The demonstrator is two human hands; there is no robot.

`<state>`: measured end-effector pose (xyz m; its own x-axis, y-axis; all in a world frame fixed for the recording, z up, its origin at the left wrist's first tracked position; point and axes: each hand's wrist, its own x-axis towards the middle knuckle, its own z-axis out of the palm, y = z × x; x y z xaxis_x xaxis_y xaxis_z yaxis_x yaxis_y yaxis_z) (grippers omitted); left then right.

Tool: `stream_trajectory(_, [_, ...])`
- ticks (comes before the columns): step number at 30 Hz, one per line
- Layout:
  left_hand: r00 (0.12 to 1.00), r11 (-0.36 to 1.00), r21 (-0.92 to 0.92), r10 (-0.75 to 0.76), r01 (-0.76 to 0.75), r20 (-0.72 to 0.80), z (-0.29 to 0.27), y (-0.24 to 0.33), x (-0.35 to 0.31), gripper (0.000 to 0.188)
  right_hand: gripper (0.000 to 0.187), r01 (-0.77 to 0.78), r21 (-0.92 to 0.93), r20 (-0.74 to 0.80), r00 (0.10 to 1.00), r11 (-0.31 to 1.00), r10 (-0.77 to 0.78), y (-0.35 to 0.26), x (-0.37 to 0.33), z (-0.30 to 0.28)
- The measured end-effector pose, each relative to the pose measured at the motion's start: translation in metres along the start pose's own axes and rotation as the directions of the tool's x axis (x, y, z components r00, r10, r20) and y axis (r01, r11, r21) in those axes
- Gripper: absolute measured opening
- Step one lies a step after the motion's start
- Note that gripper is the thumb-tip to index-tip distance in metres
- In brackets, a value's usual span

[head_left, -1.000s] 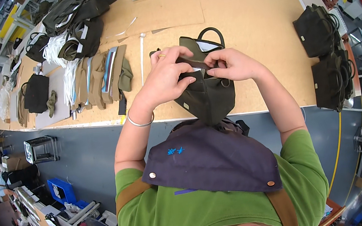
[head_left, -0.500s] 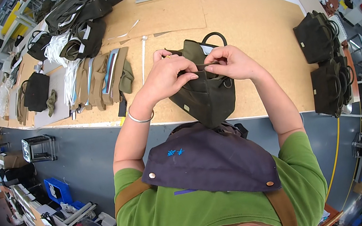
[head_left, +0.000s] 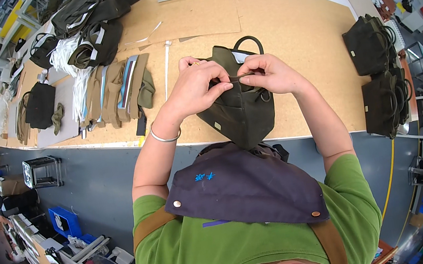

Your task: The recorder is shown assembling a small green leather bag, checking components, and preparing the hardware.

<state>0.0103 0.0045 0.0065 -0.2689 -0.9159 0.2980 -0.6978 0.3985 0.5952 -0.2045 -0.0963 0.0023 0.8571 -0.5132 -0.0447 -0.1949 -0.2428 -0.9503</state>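
Compared with one second ago, both hands stay at the top of the dark olive bag [head_left: 238, 111], and the bag sits a little lower toward the table edge. One left hand [head_left: 197, 85] pinches the upper rim of the bag with thumb and fingertips pressed together at the zipper [head_left: 242, 76]. One right hand [head_left: 268, 73] pinches the same zipper line from the other side, its fingers curled tight, and the two hands almost touch. One metal bracelet [head_left: 163, 137] circles the left wrist. The bag hangs over the near edge of the brown work table [head_left: 294, 25], with one round handle [head_left: 248, 42] showing above it.

At the right side of the table stand two groups of finished dark bags [head_left: 376, 72]; their exact number I cannot tell. At the left lie a row of tan fabric pieces [head_left: 114, 92], one small black bag [head_left: 40, 104] and a pile of dark bags with white straps [head_left: 82, 33].
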Motion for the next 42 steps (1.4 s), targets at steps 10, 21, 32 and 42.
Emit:
stream_trajectory(10, [0.998, 0.998, 0.018, -0.059, 0.058, 0.022, -0.0033, 0.0043, -0.0001, 0.014, 0.008, 0.044, 0.034, -0.005, 0.999, 0.998, -0.044, 0.0013, 0.0004, 0.0035])
stream_trajectory(21, [0.999, 0.999, -0.015, -0.047, 0.048, 0.025, -0.0038, 0.0035, -0.0009, 0.017, 0.007, -0.019, 0.119, -0.028, 0.999, 0.993, 0.022, 0.0059, 0.0004, 0.0059])
stream_trajectory(32, [0.997, 0.998, 0.013, -0.068, 0.068, 0.024, -0.002, 0.0082, -0.0022, 0.015, 0.007, 0.001, 0.073, -0.03, 1.0, 0.997, 0.001, 0.0056, -0.0022, 0.0065])
stream_trajectory(42, [0.998, 0.998, 0.03, -0.06, 0.06, 0.007, 0.0014, 0.0073, -0.0041, 0.016, 0.008, 0.07, 0.015, -0.049, 0.996, 0.997, -0.069, 0.0078, -0.0044, 0.0087])
